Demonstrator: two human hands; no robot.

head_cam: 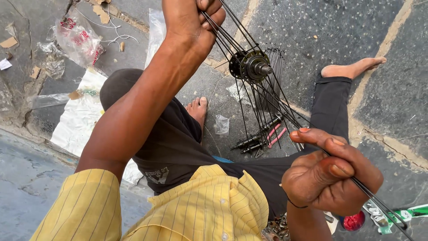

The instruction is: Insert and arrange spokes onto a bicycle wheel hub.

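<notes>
Left hand (189, 20): at 12 o'clock, fist clamped on a bunch of spokes (223, 35), hanging the hub (250, 66) clear of the ground.
Right hand (327, 174): at 4 o'clock, fingers pinched tight on one spoke (379, 203), keeping it apart from the rest.

Wheel hub (252, 66) above tools (261, 136) (on the ground (339, 31)), between feet.

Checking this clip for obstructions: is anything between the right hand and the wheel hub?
Nothing separate. The right hand grips black spokes that run straight up to the hub; only other spokes fan around that line. The left hand holds spokes above the hub.
</notes>
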